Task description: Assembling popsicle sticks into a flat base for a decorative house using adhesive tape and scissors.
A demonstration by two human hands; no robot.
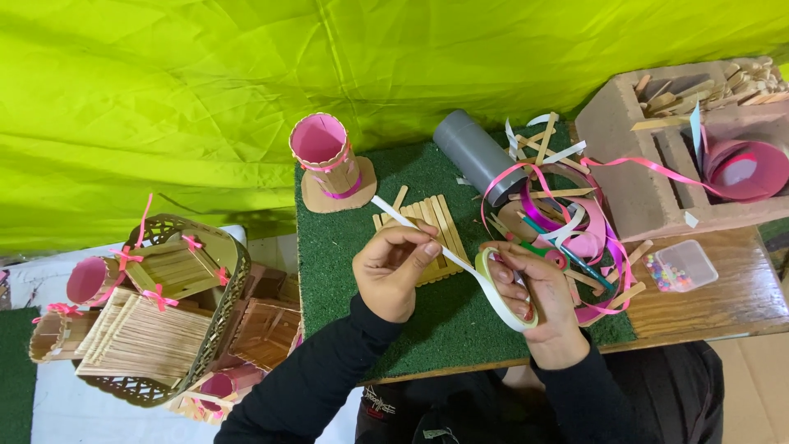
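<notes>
- Far left, beside the surface: one openwork basket [215, 247] heaped with finished stick crafts tied with pink bows. At least two pink-lined cups show among them; an exact count cannot be made from here.
- On the green mat [345, 247], upper left part: one pink cup [322, 148] edged in sticks, upright on a brown base.
- Left hand [393, 267]: fingers together, thumb and forefinger pinched on the free end of the tape strip [411, 224].
- The strip's long axis runs diagonally, from upper left above the left hand down to the right, where it meets the roll.
- Under the strip, lying flat on the mat: one panel of sticks [427, 226] laid side by side, partly hidden by the left hand.
- Right hand [538, 304]: closed around the tape roll [503, 288], fingers through its core. The roll sits between the two hands, touching only the right one.
- Behind the hands: one grey tube [475, 154] on its side, and one tangle of pink and white ribbon [567, 222] with loose sticks in it.
- Right edge of the surface [731, 296]: one clear box of beads [680, 265], and one brown block [657, 156] holding sticks and a pink ribbon roll.
</notes>
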